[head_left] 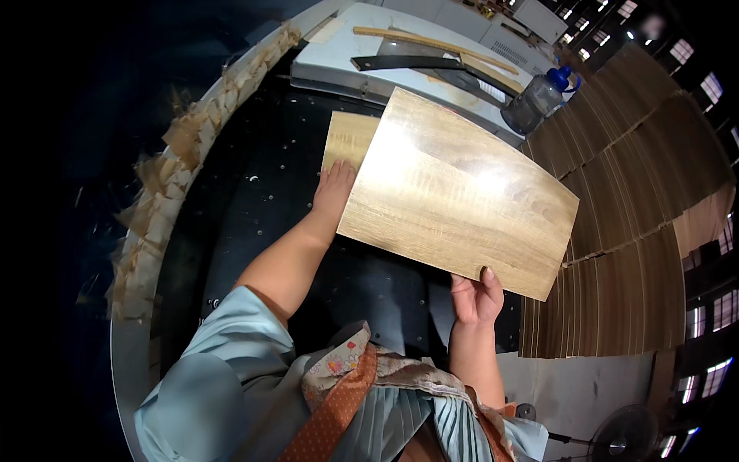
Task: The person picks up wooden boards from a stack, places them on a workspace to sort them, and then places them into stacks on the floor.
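A light wood-grain board with a glossy face is held up tilted in front of me. My right hand grips its near edge, the thumb on top and the other fingers mostly hidden beneath. Partly behind it, a second wood-grain board shows only its left part. My left hand reaches to that second board, fingers stretched out flat on its surface. The held board's left edge lies close beside that hand. Below both boards is a black work surface dotted with small studs.
Beyond the boards, a white surface carries wooden strips, a black flat bar and a clear bottle with a blue lid. Tall stacks of brown sheets stand at right. Torn tape lines the curved left edge. A fan sits lower right.
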A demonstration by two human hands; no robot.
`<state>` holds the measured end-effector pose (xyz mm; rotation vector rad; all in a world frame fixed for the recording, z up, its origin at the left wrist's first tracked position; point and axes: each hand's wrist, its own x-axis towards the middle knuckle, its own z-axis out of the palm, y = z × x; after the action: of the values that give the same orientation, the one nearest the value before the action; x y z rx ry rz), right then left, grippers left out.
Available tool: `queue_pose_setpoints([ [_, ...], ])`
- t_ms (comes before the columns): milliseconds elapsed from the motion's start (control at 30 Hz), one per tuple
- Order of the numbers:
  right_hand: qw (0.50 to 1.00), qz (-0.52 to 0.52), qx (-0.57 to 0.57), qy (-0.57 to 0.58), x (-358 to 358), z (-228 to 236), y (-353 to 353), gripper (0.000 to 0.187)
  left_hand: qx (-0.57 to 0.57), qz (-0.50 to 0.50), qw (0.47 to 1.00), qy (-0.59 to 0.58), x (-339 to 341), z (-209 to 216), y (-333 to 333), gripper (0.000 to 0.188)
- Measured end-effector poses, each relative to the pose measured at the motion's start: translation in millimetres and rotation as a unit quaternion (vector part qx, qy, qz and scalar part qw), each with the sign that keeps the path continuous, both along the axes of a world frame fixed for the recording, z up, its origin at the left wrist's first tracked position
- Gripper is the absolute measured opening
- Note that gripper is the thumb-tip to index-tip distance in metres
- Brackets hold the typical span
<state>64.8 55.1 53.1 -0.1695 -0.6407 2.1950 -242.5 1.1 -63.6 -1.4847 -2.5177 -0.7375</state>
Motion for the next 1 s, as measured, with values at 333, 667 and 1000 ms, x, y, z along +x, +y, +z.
queue_pose_setpoints([
  [333, 0.997, 0.064, -0.036, -0.012, -4, 0, -14, 0.052, -0.087, -0.007, 0.996, -0.001, 122, 64, -185, 0.062],
  [667, 0.973, 0.123, -0.144, -0.129, -114, -21, -6, 0.038, -0.01, -0.198, 0.98, -0.019, 139, 89, -193, 0.047],
  [1000, 0.906, 0.361, 0.065, -0.213, -156, -48, 55, 0.031, 0.15, -0.157, 0.976, 0.032, 63, 99, -46, 0.067],
])
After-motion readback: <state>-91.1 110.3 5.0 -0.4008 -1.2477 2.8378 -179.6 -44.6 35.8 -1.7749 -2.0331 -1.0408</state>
